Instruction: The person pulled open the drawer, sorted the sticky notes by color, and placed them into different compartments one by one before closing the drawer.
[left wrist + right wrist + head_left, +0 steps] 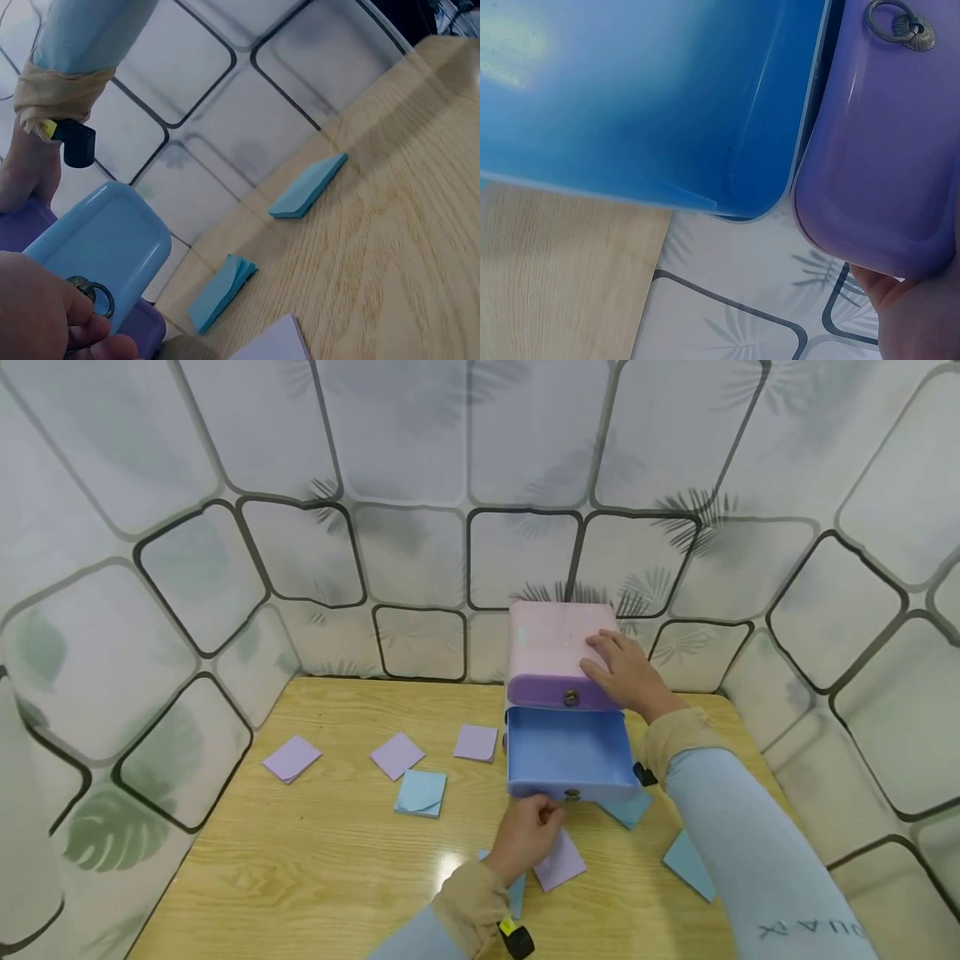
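A small two-tier drawer box with a pink top point(562, 639) stands at the back of the table. Its upper purple drawer point(542, 692) is closed, while the lower blue drawer point(570, 747) is pulled out, with no contents visible inside. My left hand point(523, 837) is at that drawer's front, its curled fingers holding the metal ring pull point(105, 298); the fingers partly hide the ring. My right hand point(626, 672) rests on the right side of the pink top with fingers spread. In the right wrist view, the purple drawer front point(885, 150) shows beside the hand.
Purple sticky-note pads point(397, 755) and blue sticky-note pads point(421, 793) lie scattered over the wooden table point(315, 852). One purple pad point(560, 862) is by my left hand. Another blue pad point(690, 864) lies near my right sleeve. Patterned fabric walls point(420, 560) enclose the table.
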Demonstrator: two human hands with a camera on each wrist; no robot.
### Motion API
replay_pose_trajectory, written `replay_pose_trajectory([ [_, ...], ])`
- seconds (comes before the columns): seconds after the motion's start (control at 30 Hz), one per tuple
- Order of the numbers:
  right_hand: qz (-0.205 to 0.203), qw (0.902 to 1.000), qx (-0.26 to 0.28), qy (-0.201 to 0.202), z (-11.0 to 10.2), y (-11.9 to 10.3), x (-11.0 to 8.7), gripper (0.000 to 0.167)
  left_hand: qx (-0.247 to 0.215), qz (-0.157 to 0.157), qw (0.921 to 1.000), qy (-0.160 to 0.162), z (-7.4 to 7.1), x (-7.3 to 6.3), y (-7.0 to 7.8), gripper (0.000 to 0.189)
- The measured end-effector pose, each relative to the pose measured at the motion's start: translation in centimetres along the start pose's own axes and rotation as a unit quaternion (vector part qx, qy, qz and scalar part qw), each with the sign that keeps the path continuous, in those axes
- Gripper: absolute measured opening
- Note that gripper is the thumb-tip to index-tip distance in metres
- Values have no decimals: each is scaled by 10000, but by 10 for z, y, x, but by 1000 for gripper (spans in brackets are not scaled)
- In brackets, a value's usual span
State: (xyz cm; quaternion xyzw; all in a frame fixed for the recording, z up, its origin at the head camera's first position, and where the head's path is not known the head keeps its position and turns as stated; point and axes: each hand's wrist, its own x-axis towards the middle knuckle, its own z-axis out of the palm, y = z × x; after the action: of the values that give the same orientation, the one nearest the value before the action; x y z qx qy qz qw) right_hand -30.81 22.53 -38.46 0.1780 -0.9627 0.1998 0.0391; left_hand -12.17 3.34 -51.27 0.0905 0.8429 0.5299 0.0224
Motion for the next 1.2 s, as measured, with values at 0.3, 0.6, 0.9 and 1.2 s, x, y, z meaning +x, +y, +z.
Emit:
replay_pose_trajectory([
  [0.3,-5,10000,29,14,1,1,1,61,3101,583,9485,-278,-1,-5,-6,21],
  [0.6,10,10000,-34,-30,0,0,0,62,4465,242,8915,-730,1,-14,-10,69],
  [0.9,-6,10000,-92,37,1,-1,1,61,4597,248,8835,-867,5,-16,-14,82],
  [1.2,-21,9997,-27,231,4,2,3,63,4441,409,8926,-659,8,-14,-19,78],
])
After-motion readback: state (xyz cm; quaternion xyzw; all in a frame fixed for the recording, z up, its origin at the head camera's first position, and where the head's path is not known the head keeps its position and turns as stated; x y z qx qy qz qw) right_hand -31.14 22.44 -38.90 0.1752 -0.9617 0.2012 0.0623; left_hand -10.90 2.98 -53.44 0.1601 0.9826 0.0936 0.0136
